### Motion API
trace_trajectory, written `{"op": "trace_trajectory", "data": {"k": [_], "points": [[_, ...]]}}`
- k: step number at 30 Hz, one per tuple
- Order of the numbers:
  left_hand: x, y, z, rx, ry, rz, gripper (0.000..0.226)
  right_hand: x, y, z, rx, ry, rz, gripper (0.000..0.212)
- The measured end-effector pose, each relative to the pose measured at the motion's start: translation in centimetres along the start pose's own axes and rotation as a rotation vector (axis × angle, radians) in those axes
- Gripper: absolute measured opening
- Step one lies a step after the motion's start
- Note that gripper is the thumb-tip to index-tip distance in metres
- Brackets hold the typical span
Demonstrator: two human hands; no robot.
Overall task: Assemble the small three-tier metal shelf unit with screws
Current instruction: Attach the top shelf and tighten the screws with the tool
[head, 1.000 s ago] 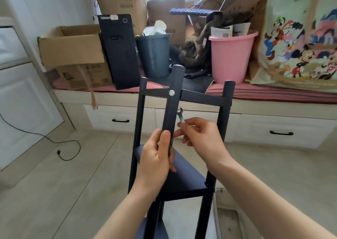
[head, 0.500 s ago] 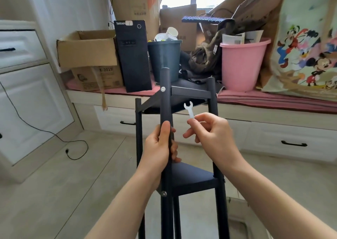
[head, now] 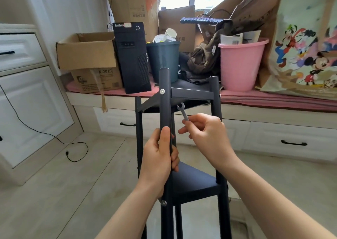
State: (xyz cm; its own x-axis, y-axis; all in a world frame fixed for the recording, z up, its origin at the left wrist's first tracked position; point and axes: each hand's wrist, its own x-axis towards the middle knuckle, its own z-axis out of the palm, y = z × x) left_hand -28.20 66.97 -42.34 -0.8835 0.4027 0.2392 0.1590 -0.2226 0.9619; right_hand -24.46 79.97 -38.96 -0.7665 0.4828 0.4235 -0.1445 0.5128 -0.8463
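- The shelf unit (head: 191, 91) stands upright on the floor in front of the window bench, and it looks well along: the top tier sits between the posts, a second tier lies below it, and any third tier is out of view.
- This looks like the tightening stage. A bright screw (head: 162, 91) sits in the near post (head: 164, 114) right where the top tier meets it, and a second screw (head: 164, 203) shows lower down the same post, level with the second tier.
- The left hand (head: 160, 158) is wrapped around the near post between those two screws, thumb laid up the front of the tube, fingers curled round the far side. It reads as a steadying grip.
- The right hand (head: 204, 131) is just to the right of the post, pinching the lower end of a small flat wrench (head: 183, 112) between thumb and fingers, the index finger stretched out towards the post.
- The wrench points up and slightly left, its open head just below the top tier and beside the post, touching nothing.
- The next move likely calls for bringing that head onto the fastening at the top tier, probably a nut behind the post, though none is visible from here.
- The post would need holding firm so the frame does not twist as the wrench turns.
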Motion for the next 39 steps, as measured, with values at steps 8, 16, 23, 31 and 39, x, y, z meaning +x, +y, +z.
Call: {"op": "trace_trajectory", "data": {"k": [8, 16, 23, 31, 39], "points": [[-1.2, 0.4, 1.5, 0.068, -0.034, 0.055, 0.053, 0.0, -0.8, -0.6, -0.049, 0.098, -0.087, 0.01], [-1.3, 0.6, 1.4, 0.218, 0.047, 0.122, 0.024, -0.4, -0.5, -0.8, -0.111, 0.154, -0.158, 0.009], [-1.3, 0.5, 0.9, 0.295, 0.027, 0.147, 0.024, -0.5, -0.9, -0.5, -0.095, 0.146, -0.135, 0.011], [-1.5, 0.4, 0.4, 0.427, 0.019, 0.234, 0.024, -0.2, -0.9, 0.0, -0.091, 0.138, -0.093, 0.01], [-1.7, 0.7, 0.3, 0.446, 0.008, 0.233, 0.025, 0.1, -0.6, 0.8, -0.129, 0.204, -0.153, 0.008]]}}
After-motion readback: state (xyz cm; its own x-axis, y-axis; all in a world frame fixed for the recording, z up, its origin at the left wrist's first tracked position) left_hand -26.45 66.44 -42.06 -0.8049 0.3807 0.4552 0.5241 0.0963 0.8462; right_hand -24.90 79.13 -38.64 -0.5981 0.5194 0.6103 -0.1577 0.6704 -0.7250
